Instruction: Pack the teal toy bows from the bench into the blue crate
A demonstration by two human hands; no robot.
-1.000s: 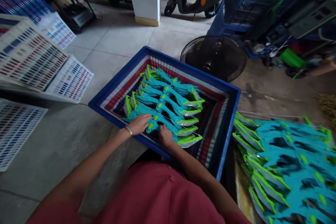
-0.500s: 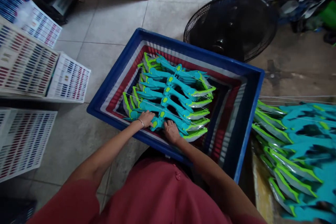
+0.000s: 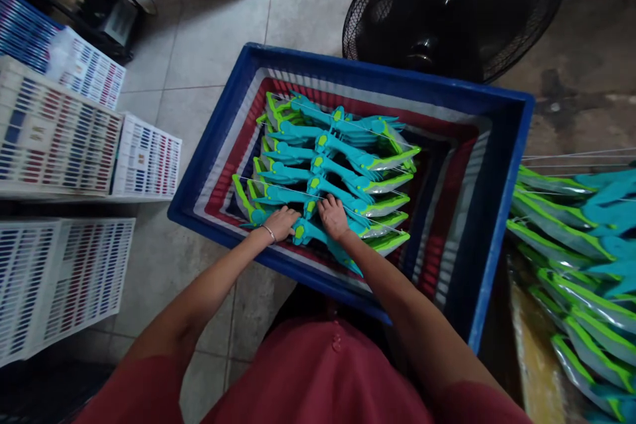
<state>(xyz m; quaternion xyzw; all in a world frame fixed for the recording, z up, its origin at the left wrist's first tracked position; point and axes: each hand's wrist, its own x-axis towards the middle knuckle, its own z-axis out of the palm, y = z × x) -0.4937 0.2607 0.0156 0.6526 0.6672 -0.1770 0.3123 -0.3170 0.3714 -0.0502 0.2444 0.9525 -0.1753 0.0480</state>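
A blue plastic crate [image 3: 501, 165] with a striped lining sits on the floor in front of me. Inside lie several teal and lime-green toy bows [image 3: 342, 165] in a neat row, strings showing. My left hand [image 3: 281, 222] rests on the nearest bow's left limb, fingers curled over it. My right hand [image 3: 332, 217] presses on the same row just right of the bow's grip, fingers spread flat. A thin bracelet circles my left wrist.
A heap of the same teal-green bows [image 3: 571, 245] lies at the right. A black floor fan [image 3: 447, 6] stands behind the crate. White and blue slotted crates [image 3: 59, 139] are stacked at the left on the tiled floor.
The view has tilted down and closer to the crate. My right hand has shifted up onto the row of bows; my left hand stays on the nearest bow.
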